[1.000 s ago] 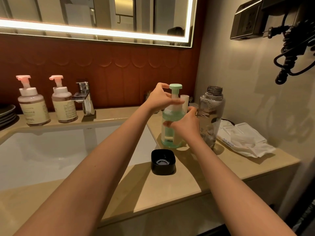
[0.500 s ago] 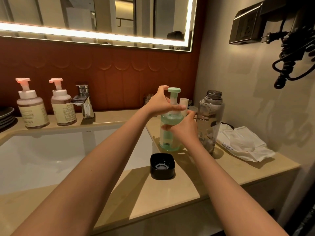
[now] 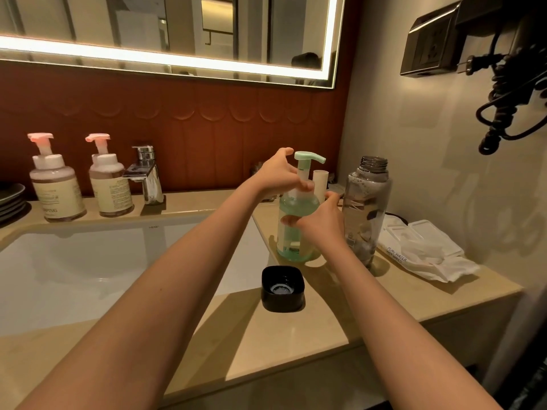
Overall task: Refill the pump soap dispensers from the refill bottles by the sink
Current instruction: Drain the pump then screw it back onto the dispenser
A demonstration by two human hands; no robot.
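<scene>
Apparently midway, the left hand point(image 3: 281, 176) clenches its fingers point(image 3: 306, 184) round the pump collar of the green dispenser point(image 3: 296, 207) on the tabletop point(image 3: 325, 315) right of the sink point(image 3: 88, 261) while the right hand point(image 3: 321, 223) grasps its body, likely screwing it shut; the refill bottle point(image 3: 367, 202) just beside stands uncapped, and two pink dispensers point(image 3: 54, 184) are probably yet to do

a translucent green pump soap dispenser point(image 3: 296, 204) stands on the beige stone tabletop point(image 3: 355, 306), right of the white sink point(image 3: 88, 261). the left hand point(image 3: 281, 176) grips its white pump collar; the right hand point(image 3: 321, 224) holds its body. just right stands an uncapped clear grey plastic refill bottle point(image 3: 367, 208); a black square cap point(image 3: 282, 288) lies nearer.
</scene>
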